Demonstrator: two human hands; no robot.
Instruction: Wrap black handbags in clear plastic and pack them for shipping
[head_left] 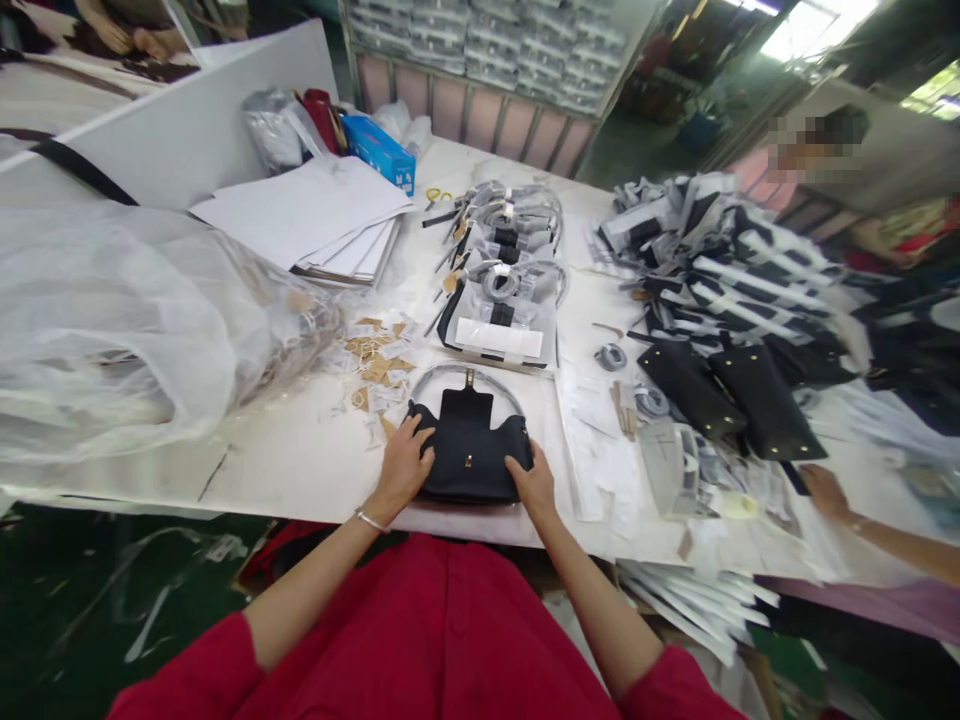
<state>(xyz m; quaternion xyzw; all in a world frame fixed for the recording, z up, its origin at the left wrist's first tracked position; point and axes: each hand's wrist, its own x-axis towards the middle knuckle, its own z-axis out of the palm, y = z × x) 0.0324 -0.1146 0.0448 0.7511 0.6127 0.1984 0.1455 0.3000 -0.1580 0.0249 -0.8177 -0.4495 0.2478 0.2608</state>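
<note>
A small black handbag with a flap and a wrapped curved handle lies on the white table right in front of me. My left hand grips its left side with fingers curled over the edge. My right hand holds its right side, fingers pressed against the bag. A thin bracelet sits on my left wrist.
A big clear plastic bag fills the left. White sheets and a blue box lie behind. Wrapped handles are ahead, black bag parts to the right. Another person's hand rests at right.
</note>
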